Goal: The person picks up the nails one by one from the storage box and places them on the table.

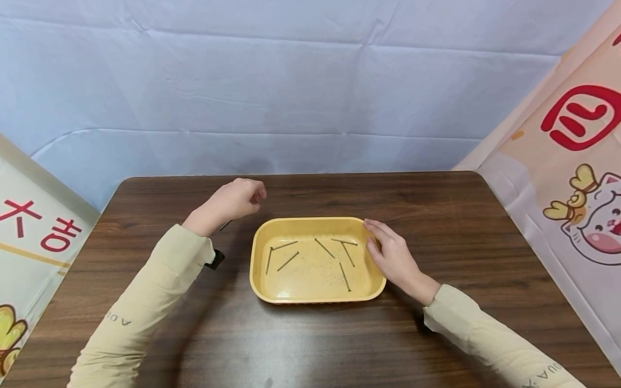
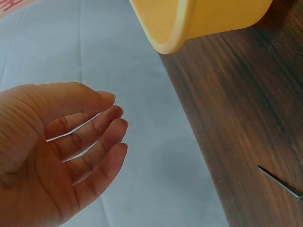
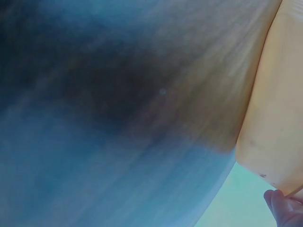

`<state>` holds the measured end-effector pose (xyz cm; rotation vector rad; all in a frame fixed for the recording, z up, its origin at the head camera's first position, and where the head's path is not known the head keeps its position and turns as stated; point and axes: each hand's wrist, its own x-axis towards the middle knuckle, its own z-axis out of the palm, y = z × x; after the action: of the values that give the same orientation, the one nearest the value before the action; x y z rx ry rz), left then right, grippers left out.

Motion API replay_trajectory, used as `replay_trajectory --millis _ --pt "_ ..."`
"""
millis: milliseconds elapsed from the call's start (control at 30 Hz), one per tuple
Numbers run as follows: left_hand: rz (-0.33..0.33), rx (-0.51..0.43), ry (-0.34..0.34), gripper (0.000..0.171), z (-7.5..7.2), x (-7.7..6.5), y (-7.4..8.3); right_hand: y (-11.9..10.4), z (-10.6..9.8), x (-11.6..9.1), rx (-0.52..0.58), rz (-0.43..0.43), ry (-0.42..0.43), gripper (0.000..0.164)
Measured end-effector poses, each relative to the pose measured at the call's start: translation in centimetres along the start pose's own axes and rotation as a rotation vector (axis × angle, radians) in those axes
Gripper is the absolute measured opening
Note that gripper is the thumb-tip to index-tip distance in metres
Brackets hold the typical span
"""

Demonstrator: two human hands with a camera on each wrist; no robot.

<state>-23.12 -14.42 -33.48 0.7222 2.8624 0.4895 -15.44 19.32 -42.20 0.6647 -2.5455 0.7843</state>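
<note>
A yellow plastic tray (image 1: 317,297) stands on the table, with several dark nails (image 1: 344,276) scattered over its floor. My left hand (image 1: 233,200) is in the air past the tray's far left corner. In the left wrist view its fingers (image 2: 102,165) are loosely bent and hold nothing. One more nail (image 2: 279,181) lies on the wood left of the tray, partly hidden behind my left wrist in the head view. My right hand (image 1: 395,258) rests against the tray's right rim with fairly straight fingers. Two fingertips (image 3: 277,201) show at the tray's edge in the right wrist view.
The dark wooden table (image 1: 436,215) has rounded far corners. A pale cloth (image 1: 301,97) hangs behind it, and printed banners (image 1: 572,188) stand at both sides. A black band (image 1: 215,260) shows at my left wrist.
</note>
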Motion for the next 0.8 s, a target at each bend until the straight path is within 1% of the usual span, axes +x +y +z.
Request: replay_trajectory --millis 567,800 --pt "0.082 0.063 -0.004 0.018 -0.5 -0.2 1.8 0.1 0.0 0.0 -0.009 -0.021 0.014 0.032" --pt "0.106 0.081 -0.006 0.017 -0.7 -0.2 3.0 0.0 0.1 0.0 -0.007 -0.027 0.014 0.032"
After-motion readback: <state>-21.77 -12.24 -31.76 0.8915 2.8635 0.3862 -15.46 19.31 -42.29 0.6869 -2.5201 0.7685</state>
